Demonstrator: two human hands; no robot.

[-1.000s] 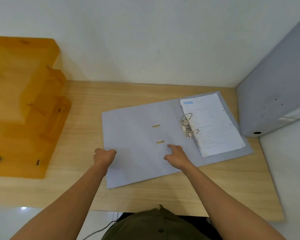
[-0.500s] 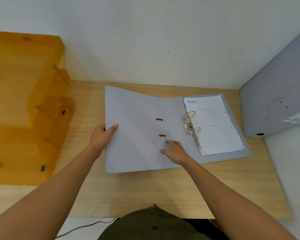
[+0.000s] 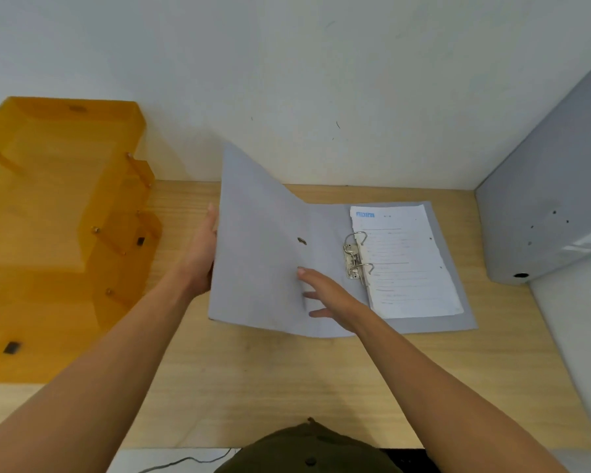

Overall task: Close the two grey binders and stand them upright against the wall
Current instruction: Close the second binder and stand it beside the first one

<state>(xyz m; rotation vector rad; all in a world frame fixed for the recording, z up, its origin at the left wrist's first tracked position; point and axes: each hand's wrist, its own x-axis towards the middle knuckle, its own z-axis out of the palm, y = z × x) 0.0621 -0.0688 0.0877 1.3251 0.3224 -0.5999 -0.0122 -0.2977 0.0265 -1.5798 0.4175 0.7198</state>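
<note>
An open grey binder lies in the middle of the wooden desk, its metal ring clip open beside a stack of white printed pages on the right half. Its left cover is raised steeply off the desk. My left hand grips that cover's left edge from behind, thumb on the edge. My right hand rests with fingers spread on the cover's inner face near the spine. A second grey binder, closed, stands leaning at the right wall.
An orange translucent stacked paper tray fills the desk's left side by the back wall. Bare desk wood runs in front of the binder. A white side surface borders the desk on the right.
My left hand has lifted the binder's left cover from flat on the desk to steeply raised, swinging it toward the right. My right hand stays near the spine.
</note>
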